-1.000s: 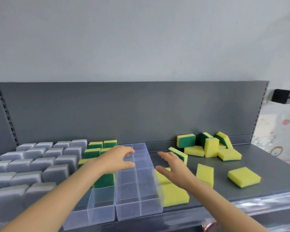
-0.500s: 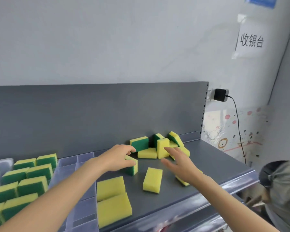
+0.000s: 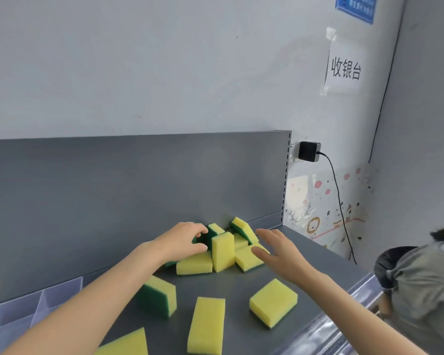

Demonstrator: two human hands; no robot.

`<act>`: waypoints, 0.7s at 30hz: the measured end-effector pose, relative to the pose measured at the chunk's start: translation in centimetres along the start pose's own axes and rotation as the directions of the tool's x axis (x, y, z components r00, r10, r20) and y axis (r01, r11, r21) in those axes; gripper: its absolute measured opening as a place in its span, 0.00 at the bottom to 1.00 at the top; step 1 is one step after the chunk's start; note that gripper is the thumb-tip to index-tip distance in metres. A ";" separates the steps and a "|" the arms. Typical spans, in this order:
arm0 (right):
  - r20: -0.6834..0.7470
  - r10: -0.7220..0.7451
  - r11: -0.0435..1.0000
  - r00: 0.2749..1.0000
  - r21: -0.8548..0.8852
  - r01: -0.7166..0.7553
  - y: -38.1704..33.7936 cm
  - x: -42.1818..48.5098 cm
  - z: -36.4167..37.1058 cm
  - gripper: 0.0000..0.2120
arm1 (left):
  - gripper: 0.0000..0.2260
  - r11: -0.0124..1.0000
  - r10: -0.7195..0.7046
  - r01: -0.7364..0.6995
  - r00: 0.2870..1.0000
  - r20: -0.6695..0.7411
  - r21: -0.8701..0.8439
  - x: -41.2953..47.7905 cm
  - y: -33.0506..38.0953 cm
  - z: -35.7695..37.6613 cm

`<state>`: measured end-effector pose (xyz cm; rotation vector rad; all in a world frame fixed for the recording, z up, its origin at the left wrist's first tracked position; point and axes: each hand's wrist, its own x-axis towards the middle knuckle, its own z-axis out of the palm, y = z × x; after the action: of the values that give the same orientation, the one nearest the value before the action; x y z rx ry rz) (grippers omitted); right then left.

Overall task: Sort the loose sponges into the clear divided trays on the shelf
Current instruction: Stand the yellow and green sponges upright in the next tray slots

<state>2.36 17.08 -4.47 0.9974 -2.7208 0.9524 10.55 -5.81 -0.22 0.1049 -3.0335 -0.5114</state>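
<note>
black adapter on wall (cable hanging) | paper sign | blue notice | person at right

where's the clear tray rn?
Head view, bottom-left corner: the clear divided tray sits against the grey back panel, partly hidden by the left forearm, with the nearest loose sponge to its right.

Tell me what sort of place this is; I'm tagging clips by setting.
Probably a small shop: grey metal display shelving, a wall sign reading 收银台 (cashier desk), and many identical sponges beside clear divided trays.
</note>
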 end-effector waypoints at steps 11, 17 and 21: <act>0.019 0.038 0.999 0.999 0.003 -0.038 3.9 6.1 0.9 0.23 | 0.23 1.000 0.008 -0.008 1.000 0.008 -0.027 7.4 -1.0 2.5; 0.085 0.002 1.000 0.996 -0.007 -0.001 6.2 10.4 2.1 0.23 | 0.28 0.999 -0.031 0.030 0.999 0.013 0.037 10.4 0.0 4.3; 0.129 -0.019 1.000 0.991 -0.008 0.020 7.4 13.0 3.0 0.24 | 0.32 0.988 -0.051 0.045 0.998 0.036 0.149 11.9 0.7 5.0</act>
<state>-11.95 12.49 -7.11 1.1197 -2.8107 0.9010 -1.74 -4.46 -4.14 0.1780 -3.1119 -0.2935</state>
